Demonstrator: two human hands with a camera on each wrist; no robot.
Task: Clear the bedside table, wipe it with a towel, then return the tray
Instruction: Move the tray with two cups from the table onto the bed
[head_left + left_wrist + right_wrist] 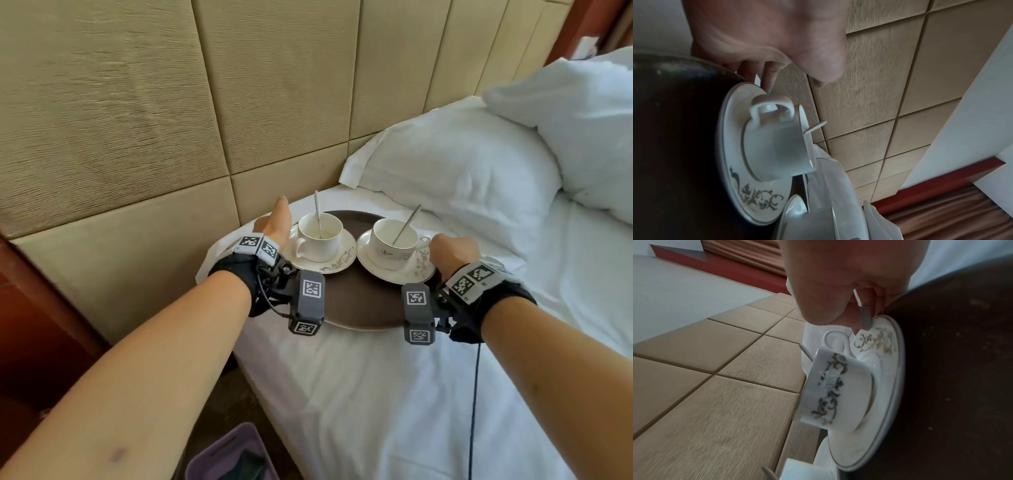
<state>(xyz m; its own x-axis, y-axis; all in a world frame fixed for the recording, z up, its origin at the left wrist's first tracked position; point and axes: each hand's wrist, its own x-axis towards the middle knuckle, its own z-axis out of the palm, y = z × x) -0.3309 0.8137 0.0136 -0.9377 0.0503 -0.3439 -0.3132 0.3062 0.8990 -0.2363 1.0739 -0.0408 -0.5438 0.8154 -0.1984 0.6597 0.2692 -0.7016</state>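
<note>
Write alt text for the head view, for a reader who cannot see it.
Two hands, left hand and right hand, hold opposite edges of a round dark tray over a white bed. The tray carries two white cups on saucers, each with a spoon; pillows lie behind.

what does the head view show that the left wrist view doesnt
Only the head view: both hands, left hand and right hand, at opposite edges of the tray, which sits on the bed; pillows; both spoons. Only the left wrist view: the left cup's handle close up, and fingertips by the saucer rim. Both: tray, left cup, padded wall.
</note>
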